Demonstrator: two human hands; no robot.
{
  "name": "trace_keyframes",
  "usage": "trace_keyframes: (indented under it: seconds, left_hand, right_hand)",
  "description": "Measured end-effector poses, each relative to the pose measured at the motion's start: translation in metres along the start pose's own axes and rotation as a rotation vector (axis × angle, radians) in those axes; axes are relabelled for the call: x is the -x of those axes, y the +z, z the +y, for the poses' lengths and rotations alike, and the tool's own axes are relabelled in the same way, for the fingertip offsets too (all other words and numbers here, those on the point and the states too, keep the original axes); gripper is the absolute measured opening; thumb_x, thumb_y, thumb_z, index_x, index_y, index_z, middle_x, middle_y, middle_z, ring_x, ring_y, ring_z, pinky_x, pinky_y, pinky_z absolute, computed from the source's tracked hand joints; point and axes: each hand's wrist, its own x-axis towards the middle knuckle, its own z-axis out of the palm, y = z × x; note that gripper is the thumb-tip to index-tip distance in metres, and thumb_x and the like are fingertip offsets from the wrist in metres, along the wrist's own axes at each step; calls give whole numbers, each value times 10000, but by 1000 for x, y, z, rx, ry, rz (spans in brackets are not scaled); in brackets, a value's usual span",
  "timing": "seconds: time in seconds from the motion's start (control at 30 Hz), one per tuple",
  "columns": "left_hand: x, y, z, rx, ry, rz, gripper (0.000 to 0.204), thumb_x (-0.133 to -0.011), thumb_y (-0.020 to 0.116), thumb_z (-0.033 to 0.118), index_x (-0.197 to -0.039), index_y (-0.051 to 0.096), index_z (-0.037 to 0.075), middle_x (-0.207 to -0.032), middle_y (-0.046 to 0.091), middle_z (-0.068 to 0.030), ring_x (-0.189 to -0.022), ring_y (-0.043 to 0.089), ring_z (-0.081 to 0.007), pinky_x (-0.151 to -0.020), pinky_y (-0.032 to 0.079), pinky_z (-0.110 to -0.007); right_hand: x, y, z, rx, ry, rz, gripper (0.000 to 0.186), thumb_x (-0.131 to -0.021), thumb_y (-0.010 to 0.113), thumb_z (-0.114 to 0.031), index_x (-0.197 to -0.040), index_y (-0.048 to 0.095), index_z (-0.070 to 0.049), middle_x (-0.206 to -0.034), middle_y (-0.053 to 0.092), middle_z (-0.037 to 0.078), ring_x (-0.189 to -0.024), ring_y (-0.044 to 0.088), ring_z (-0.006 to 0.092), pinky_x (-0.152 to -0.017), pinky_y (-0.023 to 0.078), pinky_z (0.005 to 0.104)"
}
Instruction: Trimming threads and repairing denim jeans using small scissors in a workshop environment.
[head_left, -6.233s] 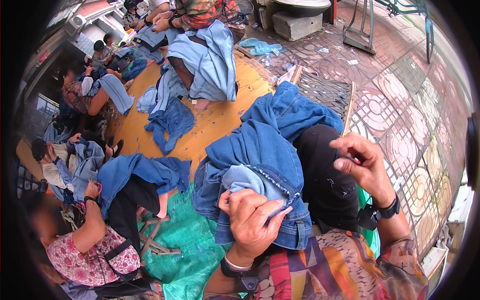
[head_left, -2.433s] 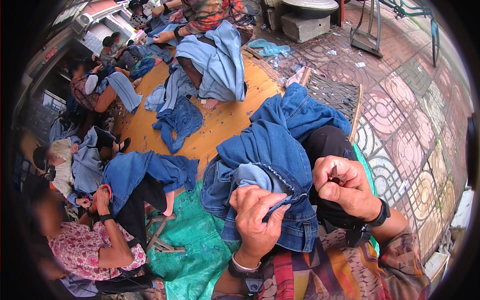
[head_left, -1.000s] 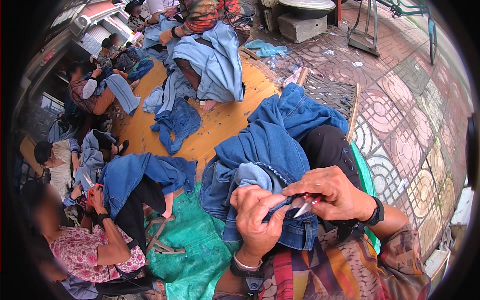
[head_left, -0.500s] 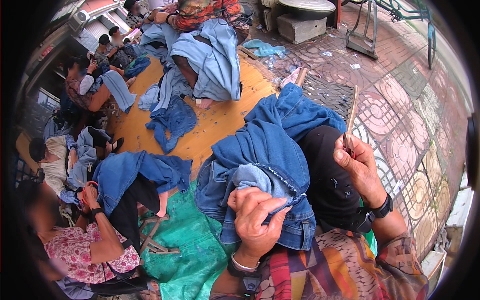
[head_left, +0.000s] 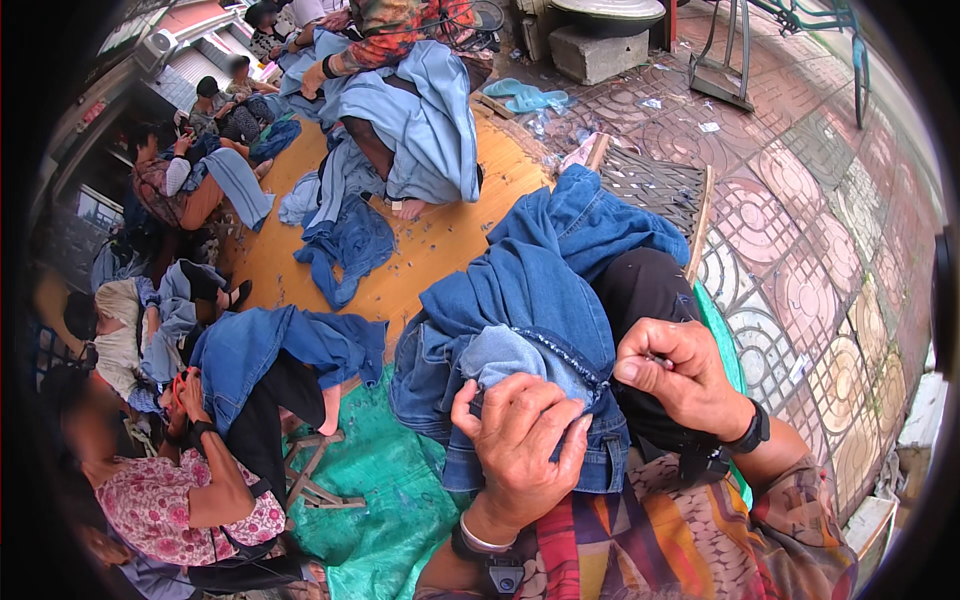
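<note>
Blue jeans are lying mid-frame, frayed edge and pale inside showing.
Left hand is arching over them, can't tell if gripping; right hand, right of centre, is pinching a small dark piece.

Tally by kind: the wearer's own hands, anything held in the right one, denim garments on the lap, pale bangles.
Left hand and right hand: 2
Small dark object, mostly hidden: 1
Denim garment, as far as folds show: 1
Pale bangle: 1
Total: 5
</note>
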Motion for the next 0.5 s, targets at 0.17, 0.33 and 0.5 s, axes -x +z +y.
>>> trace_keyframes:
  seconds: [0.17, 0.33, 0.5]
  left_hand:
    - [-7, 1, 8, -2, -23, -35, 230, -673, 776, 164, -874, 666, 134, -811, 595, 27, -836, 569, -164, -947, 234, -447]
    - [-20, 15, 8, -144, 59, -148, 187, -736, 735, 159, -907, 669, 123, -697, 555, 21, -670, 523, -140, -833, 268, -405]
    - [-17, 11, 0, -135, 37, -141, 99, -761, 693, 118, -846, 643, 120, -723, 558, 10, -707, 555, -163, -830, 278, -401]
  right_hand:
    - [-1, -3, -6, -372, 133, -41, 203, -947, 586, -137, -791, 529, -21, -687, 461, -36, -638, 384, 51, -565, 338, 232]
    - [2, 1, -6, -439, 84, -52, 189, -939, 603, -144, -809, 537, -24, -714, 455, -40, -661, 376, 42, -568, 326, 227]
    - [5, -9, -1, -374, 99, 54, 166, -934, 605, -127, -817, 544, -25, -697, 453, -49, -645, 361, 30, -558, 311, 213]
